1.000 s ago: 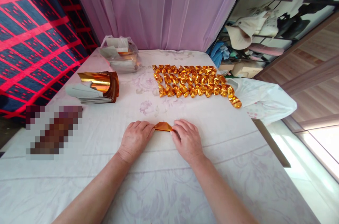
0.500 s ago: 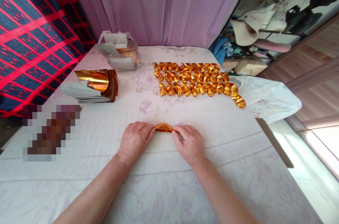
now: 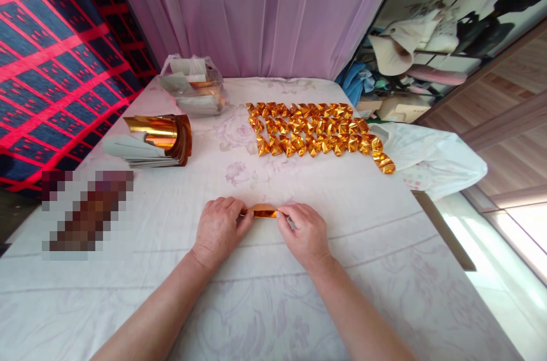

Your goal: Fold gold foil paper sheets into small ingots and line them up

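A small folded piece of gold foil paper (image 3: pixel 265 213) lies between my hands, low over the cloth. My left hand (image 3: pixel 222 227) pinches its left end between thumb and fingers. On its right end, my right hand (image 3: pixel 304 230) has closed the same way. The strip looks narrow and flat, with a shiny gold face toward me; its ends are hidden by my fingertips. Beyond my hands, several folded gold foil ingots (image 3: pixel 314 133) stand in rows on the cloth. To the left, a curled stack of gold foil sheets (image 3: pixel 164 142) shows its pale undersides.
A clear plastic bag (image 3: pixel 192 85) of more paper sheets sits at the back left. The floral tablecloth (image 3: pixel 256 304) covers the table. A white plastic bag (image 3: pixel 436 159) hangs at the right edge, near a shelf with caps (image 3: pixel 393 53). A pixelated patch (image 3: pixel 89 210) hides something at left.
The foil's arched upper edge has flattened into a straighter strip. My left hand has shifted slightly right. The whole view has moved a little.
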{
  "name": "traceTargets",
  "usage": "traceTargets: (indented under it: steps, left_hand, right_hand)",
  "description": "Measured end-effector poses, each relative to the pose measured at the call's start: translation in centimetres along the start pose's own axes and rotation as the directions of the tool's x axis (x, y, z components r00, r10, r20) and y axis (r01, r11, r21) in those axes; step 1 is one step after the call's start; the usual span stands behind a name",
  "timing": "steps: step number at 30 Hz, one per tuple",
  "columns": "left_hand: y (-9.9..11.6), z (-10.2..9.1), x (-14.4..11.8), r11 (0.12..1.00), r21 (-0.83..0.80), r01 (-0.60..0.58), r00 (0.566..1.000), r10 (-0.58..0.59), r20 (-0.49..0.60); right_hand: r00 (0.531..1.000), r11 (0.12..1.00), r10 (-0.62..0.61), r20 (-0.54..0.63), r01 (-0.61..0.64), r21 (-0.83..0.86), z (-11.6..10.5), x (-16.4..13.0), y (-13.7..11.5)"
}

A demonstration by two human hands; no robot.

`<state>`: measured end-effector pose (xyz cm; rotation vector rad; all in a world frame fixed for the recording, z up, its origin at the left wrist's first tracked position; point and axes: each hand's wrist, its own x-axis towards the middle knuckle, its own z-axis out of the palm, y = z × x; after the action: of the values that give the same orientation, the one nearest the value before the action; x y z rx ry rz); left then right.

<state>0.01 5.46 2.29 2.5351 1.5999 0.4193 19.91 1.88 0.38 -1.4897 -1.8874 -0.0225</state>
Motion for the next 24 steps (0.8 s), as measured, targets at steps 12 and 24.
traceTargets:
  steps: [12, 24]
  left_hand:
    - [-0.09, -0.14, -0.13, 0.997, 0.046, -0.063, 0.997, 0.061, 0.040]
    - [-0.17, 0.14, -0.24, 0.995, 0.045, -0.089, 0.995, 0.087, 0.044]
  right_hand:
    - [0.997, 0.999, 0.041, 0.059, -0.039, -0.036, -0.22, 0.01, 0.07]
    - [0.990, 0.999, 0.036, 0.139, -0.032, -0.031, -0.31, -0.08, 0.19]
